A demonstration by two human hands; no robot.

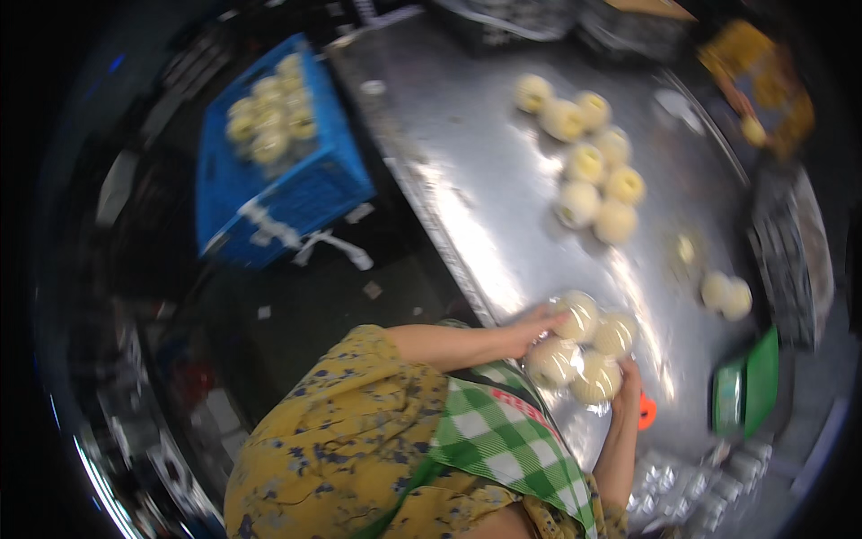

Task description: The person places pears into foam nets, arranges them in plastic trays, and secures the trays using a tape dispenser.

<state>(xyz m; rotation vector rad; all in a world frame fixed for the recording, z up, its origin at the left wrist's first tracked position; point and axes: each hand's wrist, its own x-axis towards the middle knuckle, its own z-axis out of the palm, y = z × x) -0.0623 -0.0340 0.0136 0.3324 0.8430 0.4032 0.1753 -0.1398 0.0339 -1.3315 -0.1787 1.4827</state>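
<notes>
A clear film-wrapped pack of several pale yellow, round fruits (580,350) is between my two hands over the near part of a metal table (471,114). My left hand (539,329) grips its upper left side, with fingers on the film. On the lower right side, my right hand (629,385) holds the pack's edge, its fingers partly hidden. Beyond the pack lies a cluster of unwrapped pale fruits (584,164). Two more fruits (726,295) sit near the right edge. An orange object (647,411) lies beside my right wrist.
Left of the table stands a blue plastic crate (289,202) holding wrapped fruits (269,121). A green container (761,384) is at the right, above shiny clear packs (680,488). Another person (774,87) at the upper right holds a pale fruit. Dark crates edge the table's far side.
</notes>
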